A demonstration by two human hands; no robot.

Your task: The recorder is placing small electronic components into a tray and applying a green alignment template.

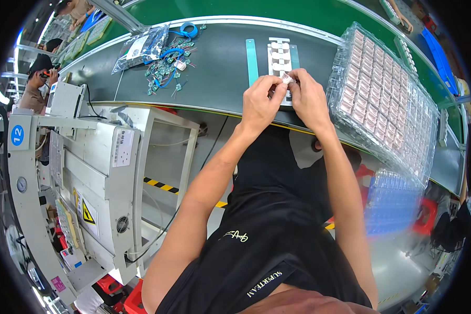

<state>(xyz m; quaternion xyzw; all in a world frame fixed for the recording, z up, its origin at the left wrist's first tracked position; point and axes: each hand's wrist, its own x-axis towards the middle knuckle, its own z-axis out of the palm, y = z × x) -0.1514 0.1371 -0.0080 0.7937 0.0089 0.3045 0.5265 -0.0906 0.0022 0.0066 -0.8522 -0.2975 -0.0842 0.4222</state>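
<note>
Both my hands meet over the near end of a white fixture (pixel 279 58) that holds several rounded white parts in a row. The fingertips of my left hand (pixel 260 101) and my right hand (pixel 310 97) pinch one small white plastic piece (pixel 286 78) between them. Its detail is too small to make out, and my fingers cover part of it. Left of the fixture lies a flat green strip (pixel 251 62). Another grey-green strip (pixel 294 56) lies along the fixture's right side, partly behind my right hand.
Stacked clear plastic trays (pixel 345 99) of pale pinkish parts fill the bench's right side. Small green circuit boards with wires (pixel 167 68), a silver bag (pixel 141 49) and a blue tape roll (pixel 189 30) lie left. A white machine (pixel 97 172) stands left; co-workers sit beyond.
</note>
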